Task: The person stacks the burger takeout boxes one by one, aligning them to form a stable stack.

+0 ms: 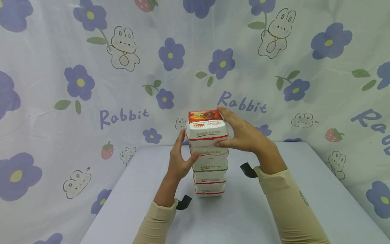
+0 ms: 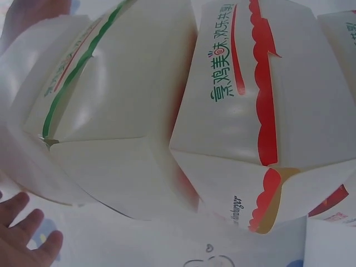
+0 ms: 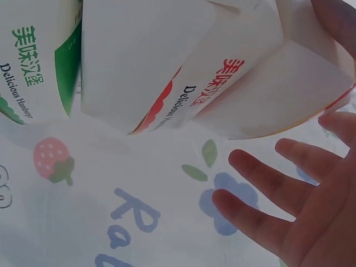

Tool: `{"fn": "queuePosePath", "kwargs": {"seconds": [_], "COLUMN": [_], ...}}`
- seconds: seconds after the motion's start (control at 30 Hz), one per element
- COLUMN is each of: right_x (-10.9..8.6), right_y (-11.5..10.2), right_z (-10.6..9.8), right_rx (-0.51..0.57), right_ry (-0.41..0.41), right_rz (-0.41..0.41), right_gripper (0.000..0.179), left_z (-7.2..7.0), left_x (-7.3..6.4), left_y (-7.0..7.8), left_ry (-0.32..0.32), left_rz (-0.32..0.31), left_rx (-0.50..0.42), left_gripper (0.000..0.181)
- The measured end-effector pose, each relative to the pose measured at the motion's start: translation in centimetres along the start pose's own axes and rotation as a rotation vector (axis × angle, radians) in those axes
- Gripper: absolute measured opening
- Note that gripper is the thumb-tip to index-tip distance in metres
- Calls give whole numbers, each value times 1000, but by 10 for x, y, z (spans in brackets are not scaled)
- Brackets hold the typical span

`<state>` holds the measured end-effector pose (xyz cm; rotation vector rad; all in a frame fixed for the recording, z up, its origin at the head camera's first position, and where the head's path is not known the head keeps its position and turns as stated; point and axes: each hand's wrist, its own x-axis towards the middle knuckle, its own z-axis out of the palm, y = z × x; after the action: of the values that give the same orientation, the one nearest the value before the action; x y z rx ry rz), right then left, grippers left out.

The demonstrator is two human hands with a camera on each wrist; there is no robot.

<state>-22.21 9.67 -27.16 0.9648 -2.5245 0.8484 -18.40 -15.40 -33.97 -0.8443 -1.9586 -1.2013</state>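
Several white paper burger boxes (image 1: 211,166) stand in one tall stack, with red or green wavy trim. The top box (image 1: 207,132) has a red lid with a burger picture and sits slightly askew. My left hand (image 1: 179,164) is at the stack's upper left, thumb toward the front. In the left wrist view its fingers (image 2: 22,231) spread loosely beside a green-trimmed box (image 2: 117,83). At the top box's right side is my right hand (image 1: 243,134), thumb in front. Its fingers (image 3: 261,217) look straight and spread in the right wrist view, mostly apart from a red-trimmed box (image 3: 150,55).
The stack stands on a white-covered table (image 1: 243,210). Behind it hangs a white curtain (image 1: 189,91) printed with purple flowers, rabbits and strawberries. A black wrist mount juts inward from each sleeve (image 1: 158,220), low beside the stack.
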Motion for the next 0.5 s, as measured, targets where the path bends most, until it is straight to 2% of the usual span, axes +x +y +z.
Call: {"fn": "queuePosePath", "kwargs": {"seconds": [0.5], "right_x": [-3], "right_y": [0], "right_z": [-2], "right_rx": [8], "right_ry": [-3], "right_rz": [0], "right_gripper": [115], "left_z": [2], "left_x": [0], "left_y": [1], "left_ry": [7], "left_rz": [2], "left_rx": [1], "left_gripper": [86]}}
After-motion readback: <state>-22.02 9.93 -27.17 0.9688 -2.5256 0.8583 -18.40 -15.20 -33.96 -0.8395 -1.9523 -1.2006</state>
